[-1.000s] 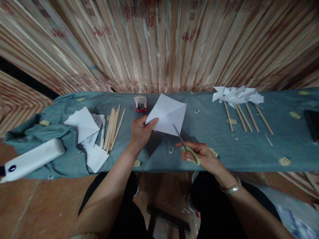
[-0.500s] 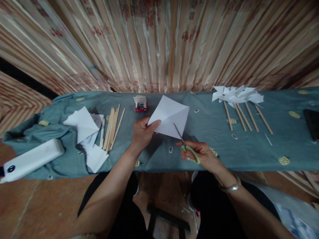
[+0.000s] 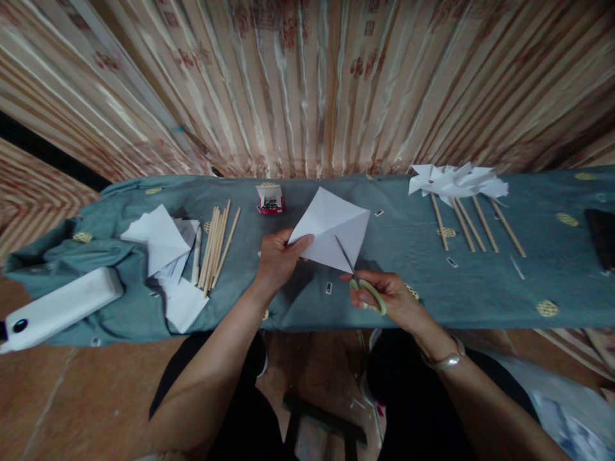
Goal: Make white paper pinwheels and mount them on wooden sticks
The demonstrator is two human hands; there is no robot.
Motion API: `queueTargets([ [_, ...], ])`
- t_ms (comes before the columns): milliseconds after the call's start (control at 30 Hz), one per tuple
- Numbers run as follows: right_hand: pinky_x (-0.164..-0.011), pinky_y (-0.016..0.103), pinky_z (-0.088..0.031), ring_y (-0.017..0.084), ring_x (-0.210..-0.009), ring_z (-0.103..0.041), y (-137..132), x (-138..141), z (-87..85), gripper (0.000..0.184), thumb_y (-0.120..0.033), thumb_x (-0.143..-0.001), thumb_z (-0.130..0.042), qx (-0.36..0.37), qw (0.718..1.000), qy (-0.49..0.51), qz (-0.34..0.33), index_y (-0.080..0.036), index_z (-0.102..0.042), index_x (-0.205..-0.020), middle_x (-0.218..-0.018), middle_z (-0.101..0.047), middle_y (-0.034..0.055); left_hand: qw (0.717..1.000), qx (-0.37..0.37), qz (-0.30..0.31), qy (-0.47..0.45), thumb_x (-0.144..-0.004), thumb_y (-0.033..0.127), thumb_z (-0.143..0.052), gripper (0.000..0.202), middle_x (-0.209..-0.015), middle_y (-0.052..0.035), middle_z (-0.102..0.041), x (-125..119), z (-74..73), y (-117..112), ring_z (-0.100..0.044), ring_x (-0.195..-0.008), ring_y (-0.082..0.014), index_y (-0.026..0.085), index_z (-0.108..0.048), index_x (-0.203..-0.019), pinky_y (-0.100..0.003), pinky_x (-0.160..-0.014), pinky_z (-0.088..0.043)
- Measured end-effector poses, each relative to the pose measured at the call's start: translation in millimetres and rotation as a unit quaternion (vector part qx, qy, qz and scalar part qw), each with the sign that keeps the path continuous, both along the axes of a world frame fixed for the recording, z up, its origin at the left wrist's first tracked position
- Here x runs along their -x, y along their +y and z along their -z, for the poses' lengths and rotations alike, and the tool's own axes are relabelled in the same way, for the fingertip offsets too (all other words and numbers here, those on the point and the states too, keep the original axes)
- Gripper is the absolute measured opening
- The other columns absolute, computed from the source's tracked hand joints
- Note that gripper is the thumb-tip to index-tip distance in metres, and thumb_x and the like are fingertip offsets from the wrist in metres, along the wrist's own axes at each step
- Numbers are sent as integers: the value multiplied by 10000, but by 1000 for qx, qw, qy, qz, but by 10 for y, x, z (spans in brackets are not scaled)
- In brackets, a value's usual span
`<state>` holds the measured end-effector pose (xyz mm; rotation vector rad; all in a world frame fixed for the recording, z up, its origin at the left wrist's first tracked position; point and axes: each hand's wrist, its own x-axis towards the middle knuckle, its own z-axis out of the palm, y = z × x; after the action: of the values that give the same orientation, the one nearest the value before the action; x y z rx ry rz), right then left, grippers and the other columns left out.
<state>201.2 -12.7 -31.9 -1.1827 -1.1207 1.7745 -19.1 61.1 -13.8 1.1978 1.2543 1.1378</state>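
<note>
My left hand (image 3: 283,256) pinches the left corner of a white square sheet of paper (image 3: 327,221), thumb on top. Creases run across the sheet, which is held above the cloth. In my right hand (image 3: 384,294) is a pair of scissors (image 3: 371,296) with light green handles, my fingers around the loops. The scissor blades lie at the paper's near corner and point toward its middle. A small red and white box (image 3: 271,200) of dark metal pieces stands beyond my left hand.
A green cloth (image 3: 298,307) covers the table. To the left lie wooden sticks (image 3: 216,250), a white pen-like stick (image 3: 196,256), paper sheets (image 3: 166,240) and a white device (image 3: 67,307). Several paper pinwheels (image 3: 456,182) on sticks lie at right, a dark object (image 3: 600,237) at the far right edge.
The paper and my left hand have shifted slightly to the right, and the near corner has come a little lower around the scissor blades. My right hand has hardly moved.
</note>
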Motion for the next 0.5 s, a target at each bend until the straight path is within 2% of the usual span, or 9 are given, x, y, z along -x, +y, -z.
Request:
queueTargets([
  [333,-538,195,-524,69,-530,-581,-2,47,-59,444,-475,-542,-902,47,998,22,27,-216,-795,-886,-603,-648,-32,1000,2,7,-1,-687,401,-756,247,-575,25,-606,6,7,-7,-524,-501,-112,163,-692,-686,-226,-454,-420],
  [500,-492,187,-505,75,-506,-585,0,62,-57,453,-472,-491,-918,55,997,25,53,-212,-801,-844,-592,-664,-23,1000,-4,13,-3,-698,376,-738,220,-544,35,-586,-3,6,-13,-502,-473,-100,167,-680,-661,-215,-439,-402],
])
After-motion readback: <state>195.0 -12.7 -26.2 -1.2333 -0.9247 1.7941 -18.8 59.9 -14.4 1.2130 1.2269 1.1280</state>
